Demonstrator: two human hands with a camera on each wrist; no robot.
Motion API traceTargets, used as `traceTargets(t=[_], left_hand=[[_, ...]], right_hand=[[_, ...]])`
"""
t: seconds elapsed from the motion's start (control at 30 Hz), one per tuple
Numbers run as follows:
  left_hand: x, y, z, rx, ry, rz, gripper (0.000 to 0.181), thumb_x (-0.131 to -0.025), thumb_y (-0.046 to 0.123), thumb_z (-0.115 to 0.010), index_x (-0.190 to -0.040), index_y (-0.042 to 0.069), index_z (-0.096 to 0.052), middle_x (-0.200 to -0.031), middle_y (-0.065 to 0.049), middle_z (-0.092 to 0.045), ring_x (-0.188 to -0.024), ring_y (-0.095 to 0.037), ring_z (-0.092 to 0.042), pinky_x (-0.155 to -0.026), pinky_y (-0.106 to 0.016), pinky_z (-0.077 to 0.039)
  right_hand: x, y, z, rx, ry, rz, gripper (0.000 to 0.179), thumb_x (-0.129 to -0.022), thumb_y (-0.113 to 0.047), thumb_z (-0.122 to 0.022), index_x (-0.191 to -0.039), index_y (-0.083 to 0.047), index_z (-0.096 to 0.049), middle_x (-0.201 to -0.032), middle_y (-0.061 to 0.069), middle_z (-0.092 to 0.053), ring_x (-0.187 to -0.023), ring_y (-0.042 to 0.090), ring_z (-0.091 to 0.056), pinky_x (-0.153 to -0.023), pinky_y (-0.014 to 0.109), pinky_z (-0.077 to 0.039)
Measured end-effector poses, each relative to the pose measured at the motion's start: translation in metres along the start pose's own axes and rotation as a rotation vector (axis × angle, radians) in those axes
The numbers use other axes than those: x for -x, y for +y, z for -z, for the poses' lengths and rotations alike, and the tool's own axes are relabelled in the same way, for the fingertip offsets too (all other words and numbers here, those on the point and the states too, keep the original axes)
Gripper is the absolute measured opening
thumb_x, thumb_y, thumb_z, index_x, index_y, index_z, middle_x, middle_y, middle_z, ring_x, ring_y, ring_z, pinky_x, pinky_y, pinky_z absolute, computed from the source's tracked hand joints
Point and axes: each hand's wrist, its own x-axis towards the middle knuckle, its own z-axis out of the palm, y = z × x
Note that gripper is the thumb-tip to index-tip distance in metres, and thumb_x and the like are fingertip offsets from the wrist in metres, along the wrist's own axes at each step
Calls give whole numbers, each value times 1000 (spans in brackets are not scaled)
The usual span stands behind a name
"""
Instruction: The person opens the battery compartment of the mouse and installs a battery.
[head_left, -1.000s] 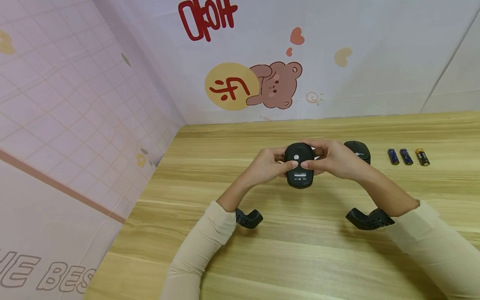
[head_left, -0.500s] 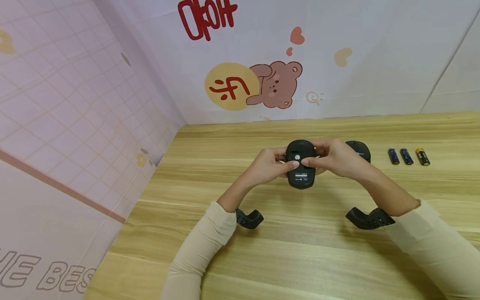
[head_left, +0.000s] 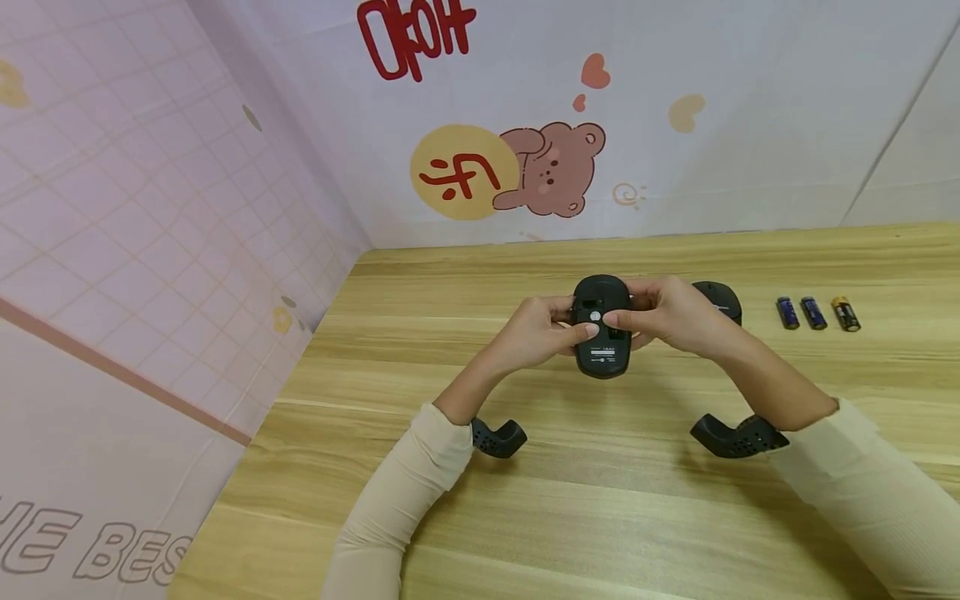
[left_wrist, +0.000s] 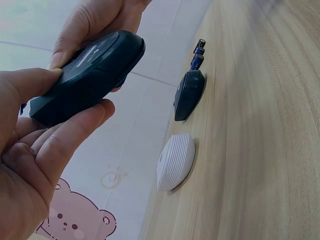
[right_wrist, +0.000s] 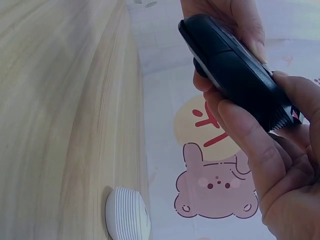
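A black computer mouse (head_left: 602, 360) is held above the table, its labelled underside facing the head camera. My left hand (head_left: 542, 331) grips its left side, thumb on the underside and fingers behind. From the right, my right hand (head_left: 669, 315) pinches it the same way, its thumb beside a dark opening in the underside. Another dark recess shows near the mouse's upper end. In the left wrist view the mouse (left_wrist: 90, 82) is seen side-on between both hands; in the right wrist view its dark side (right_wrist: 230, 65) rests against the curled fingers.
On the wooden table (head_left: 570, 517), a second black mouse (head_left: 722, 302) sits behind my right hand. A white mouse (left_wrist: 176, 162) stands near it, hidden in the head view. Further right lie two blue batteries (head_left: 787, 312) and a black-and-orange battery (head_left: 846, 314). A printed backdrop (head_left: 750, 167) rises behind.
The mouse has shifted slightly up and right within the grip. Dark recesses now show on its underside near the top and by my right thumb. My left hand has barely moved.
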Motion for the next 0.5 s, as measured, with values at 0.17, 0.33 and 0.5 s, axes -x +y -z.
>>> traceTargets(t=[0.17,0.33,0.5], left_hand=[[4,6,-1,5,2,-14,32,-90,4,-60,-119,-7,-57,-95,-17,-64,-78,-17,-67,-67,-27,-56],[4,6,-1,-2,-7,-17,30,-90,4,-60,-118,-7,-57,-95,-17,-64,-78,-16,-66,-67,-27,-56],[4,4,0,-5,-9,-10,31,-90,5,-60,-119,-6,-57,-97,-16,-64,-79,-16,-66,-67,-27,-56]], right_hand=[[0,0,1,-3,0,-1,39,-90,-13,-63,-124,4,-54,-93,18,-66,-76,19,-66,-63,38,-57],[1,0,1,14,4,-7,38,-90,-15,-63,-123,3,-56,-93,16,-67,-76,19,-66,-63,38,-57],[1,-1,1,15,6,-9,38,-90,-17,-63,-122,3,-57,-94,16,-67,-77,19,-66,-63,37,-57]])
